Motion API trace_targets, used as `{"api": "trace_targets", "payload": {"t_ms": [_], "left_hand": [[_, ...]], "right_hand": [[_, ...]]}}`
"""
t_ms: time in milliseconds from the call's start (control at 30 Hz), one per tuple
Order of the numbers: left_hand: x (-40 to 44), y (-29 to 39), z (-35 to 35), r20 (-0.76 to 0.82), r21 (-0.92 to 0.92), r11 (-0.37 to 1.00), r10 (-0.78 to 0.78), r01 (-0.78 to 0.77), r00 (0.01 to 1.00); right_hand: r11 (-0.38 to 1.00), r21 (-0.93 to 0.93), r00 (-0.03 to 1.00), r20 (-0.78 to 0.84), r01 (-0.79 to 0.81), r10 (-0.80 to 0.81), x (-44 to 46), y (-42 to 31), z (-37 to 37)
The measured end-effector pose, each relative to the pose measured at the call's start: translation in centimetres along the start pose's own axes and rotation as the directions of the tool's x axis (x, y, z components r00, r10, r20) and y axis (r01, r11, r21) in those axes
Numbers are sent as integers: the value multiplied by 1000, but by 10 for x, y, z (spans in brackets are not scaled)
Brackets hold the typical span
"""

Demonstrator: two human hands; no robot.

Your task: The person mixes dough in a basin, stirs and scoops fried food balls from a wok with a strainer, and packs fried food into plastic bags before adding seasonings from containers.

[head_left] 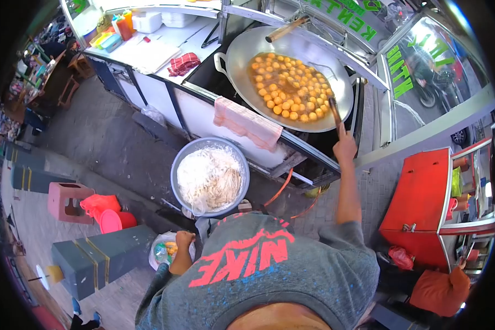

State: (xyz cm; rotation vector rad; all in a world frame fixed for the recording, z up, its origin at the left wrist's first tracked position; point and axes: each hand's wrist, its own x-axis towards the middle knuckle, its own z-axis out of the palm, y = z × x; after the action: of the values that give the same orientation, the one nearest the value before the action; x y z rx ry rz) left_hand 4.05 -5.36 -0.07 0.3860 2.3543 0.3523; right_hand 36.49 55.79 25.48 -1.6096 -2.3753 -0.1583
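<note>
Gripping handle (335, 113); green lettering (363, 30), perhaps "KENTA"

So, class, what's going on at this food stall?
The person's right hand grips a long handle reaching into a wok, where many golden balls sit in brownish liquid. The left hand is curled near a plastic bag; whether it holds anything is unclear. A tub of white powder stands in front of the person.

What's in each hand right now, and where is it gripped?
Right hand: a cooking utensil, gripped at the handle end farther from the wok. Left hand: curled; whether it holds anything cannot be told.
</note>
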Motion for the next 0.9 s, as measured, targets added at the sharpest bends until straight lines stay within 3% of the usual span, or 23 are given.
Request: {"api": "trace_targets", "payload": {"t_ms": [33, 133, 233, 300, 367, 433, 500, 533, 567, 600, 667, 767, 833, 867, 900], "left_hand": [[1, -9, 4, 33, -24, 996, -84, 85, 996], [-19, -29, 9, -46, 7, 993, -121, 121, 992], [-25, -74, 39, -164, 269, 953, 189, -141, 968], [-35, -84, 55, -145, 158, 984, 100, -77, 984], [-43, -81, 65, -40, -157, 976, -162, 154, 986], [-47, -77, 74, 94, -407, 826, -386, 389, 918], [-48, -71, 69, 124, -423, 796, -422, 432, 898], [-49, -69, 64, 116, -395, 815, -414, 424, 903], [-46, -61, 57, 109, -371, 832, -401, 411, 910], [-42, -58, 52, -21, -293, 928, -246, 230, 969], [-42, -60, 43, -214, -53, 991, 112, -126, 970], [-36, -47, 29, -115, 12, 990, 139, -138, 984], [-38, -26, 16, -39, -54, 996, -70, 68, 997], [-42, -2, 1, 1, -81, 982, -170, 169, 985], [-49, 17, -12, 12, -45, 984, -171, 171, 985]], "right_hand": [[1000, -20, 1000, -17, 1, -2, 17, 9, 5], [993, 62, 967, 242, -101, 83, 59, 8, 2], [958, 280, 976, 219, -60, -3, 91, -4, 74], [894, 420, 978, 195, -153, 76, 113, -34, 129], [639, 692, 935, 329, -336, 134, 118, -93, 134], [495, 744, 880, 463, -449, 103, 116, -152, 90], [114, 815, 820, 573, -568, -8, 127, -174, 110], [-82, 787, 791, 607, -612, -76, 132, -180, 123], [-214, 663, 696, 698, -717, -169, 138, -181, 132], [-223, 681, 715, 675, -698, -180, 140, -186, 125], [-238, 705, 744, 640, -668, -192, 126, -184, 115], [-4, 854, 828, 502, -520, -250, 91, -169, 93], [364, 905, 927, 310, -220, -211, 50, -158, 82], [528, 847, 953, 201, -54, -225, 33, -154, 75], [640, 768, 963, 140, 41, -230, 14, -146, 68]]}}
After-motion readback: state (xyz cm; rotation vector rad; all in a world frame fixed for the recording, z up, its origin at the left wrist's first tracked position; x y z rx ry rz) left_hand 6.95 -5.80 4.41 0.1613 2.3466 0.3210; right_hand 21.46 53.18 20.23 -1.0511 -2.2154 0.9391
